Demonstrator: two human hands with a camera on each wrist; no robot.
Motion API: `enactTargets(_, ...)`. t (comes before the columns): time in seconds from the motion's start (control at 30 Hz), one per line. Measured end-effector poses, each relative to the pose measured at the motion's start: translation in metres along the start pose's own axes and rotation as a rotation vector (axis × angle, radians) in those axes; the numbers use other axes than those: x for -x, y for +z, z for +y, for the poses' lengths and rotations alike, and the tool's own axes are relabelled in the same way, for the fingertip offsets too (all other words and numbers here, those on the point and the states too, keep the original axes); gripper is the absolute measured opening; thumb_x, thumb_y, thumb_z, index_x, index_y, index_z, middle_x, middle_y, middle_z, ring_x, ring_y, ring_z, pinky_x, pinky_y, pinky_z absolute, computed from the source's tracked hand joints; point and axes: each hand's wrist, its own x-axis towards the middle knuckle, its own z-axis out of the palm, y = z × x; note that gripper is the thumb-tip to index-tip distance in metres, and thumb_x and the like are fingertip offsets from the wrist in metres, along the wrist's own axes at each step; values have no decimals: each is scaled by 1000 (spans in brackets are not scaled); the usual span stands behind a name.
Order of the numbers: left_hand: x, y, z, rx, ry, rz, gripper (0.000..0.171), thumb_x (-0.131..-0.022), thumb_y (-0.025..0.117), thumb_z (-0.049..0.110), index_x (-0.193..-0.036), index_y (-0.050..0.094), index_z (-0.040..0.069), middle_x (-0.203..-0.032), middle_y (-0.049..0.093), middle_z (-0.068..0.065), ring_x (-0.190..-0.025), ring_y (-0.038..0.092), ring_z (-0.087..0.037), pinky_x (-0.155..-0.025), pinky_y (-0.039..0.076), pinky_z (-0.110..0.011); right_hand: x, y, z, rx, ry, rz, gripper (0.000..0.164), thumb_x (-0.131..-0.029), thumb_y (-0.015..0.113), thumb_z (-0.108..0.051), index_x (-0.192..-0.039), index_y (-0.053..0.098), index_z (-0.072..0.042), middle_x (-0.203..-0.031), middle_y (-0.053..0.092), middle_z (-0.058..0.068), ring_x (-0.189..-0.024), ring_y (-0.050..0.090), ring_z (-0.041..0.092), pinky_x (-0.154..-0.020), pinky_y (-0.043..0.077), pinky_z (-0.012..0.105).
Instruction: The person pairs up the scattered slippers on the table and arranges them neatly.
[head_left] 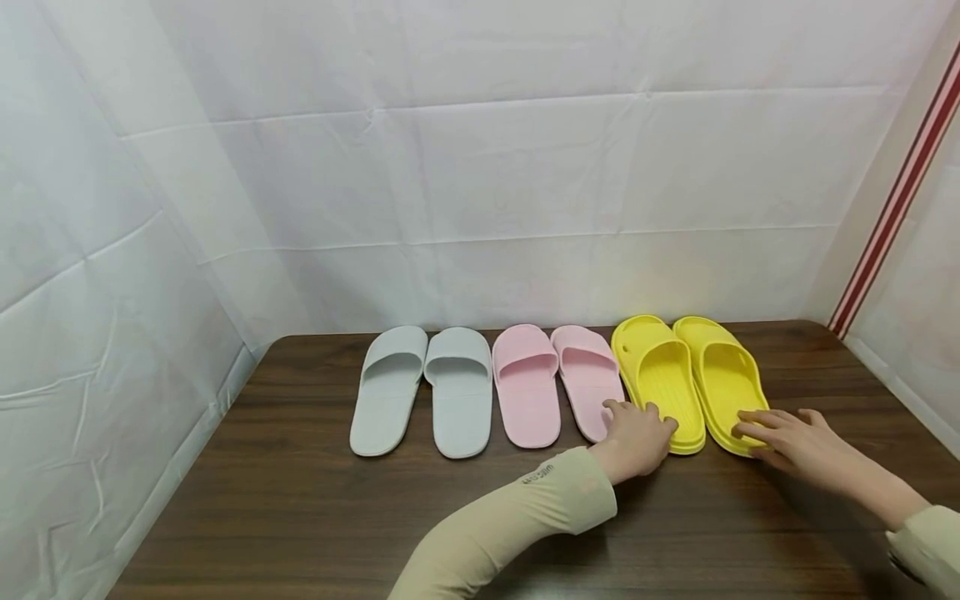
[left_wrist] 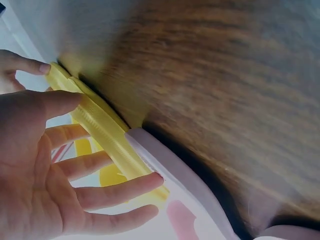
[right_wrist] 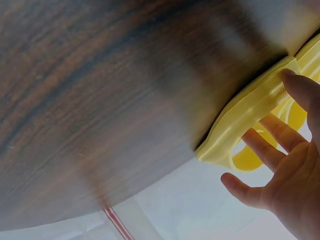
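A pair of yellow slippers stands at the right end of the row, the left one (head_left: 663, 383) touching the right one (head_left: 723, 375). My left hand (head_left: 637, 437) is at the heel of the left yellow slipper, fingers spread and loosely bent; in the left wrist view its thumb (left_wrist: 62, 102) lies against the yellow heel edge. One fingertip reaches beside the nearer pink slipper (head_left: 588, 379). At the heel of the right yellow slipper is my right hand (head_left: 798, 446). In the right wrist view, its thumb (right_wrist: 300, 87) touches the heel rim and two fingers extend over the footbed.
Left of the yellow pair stand another pink slipper (head_left: 527, 392) and two pale grey slippers, one (head_left: 390, 396) at the far left and one (head_left: 460, 400) beside it. All rest near the back edge of a dark wooden table (head_left: 300, 500). White cloth (head_left: 480, 183) hangs behind.
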Motion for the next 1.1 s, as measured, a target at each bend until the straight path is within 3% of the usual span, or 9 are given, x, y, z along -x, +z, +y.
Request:
enactTargets(0.43, 3, -3, -5, -9, 12, -7, 27, -90, 43, 44, -114, 52, 38, -104, 58, 10, -85, 60, -23, -73, 45, -42, -8, 2, 3, -12, 0, -14, 37, -69, 73, -20, -104, 63, -22, -110, 62, 6, -95, 58, 27, -73, 36, 61)
enactTargets(0.77, 5, -4, -6, 6, 27, -33, 31, -89, 41, 47, -118, 48, 39, -112, 54, 9, -98, 58, -30, -81, 42, -49, -10, 1, 3, -4, -14, 17, 36, -69, 73, -18, -104, 64, -21, -110, 63, 6, -95, 59, 26, -73, 37, 60)
enactTargets(1.1, 19, -10, 2, -23, 122, -36, 42, -87, 44, 53, -126, 40, 40, -120, 51, 10, -115, 48, -27, -90, 36, -48, -5, 7, 2, 21, -34, 70, 41, -67, 73, -16, -106, 62, -19, -109, 63, 6, -94, 58, 25, -72, 37, 58)
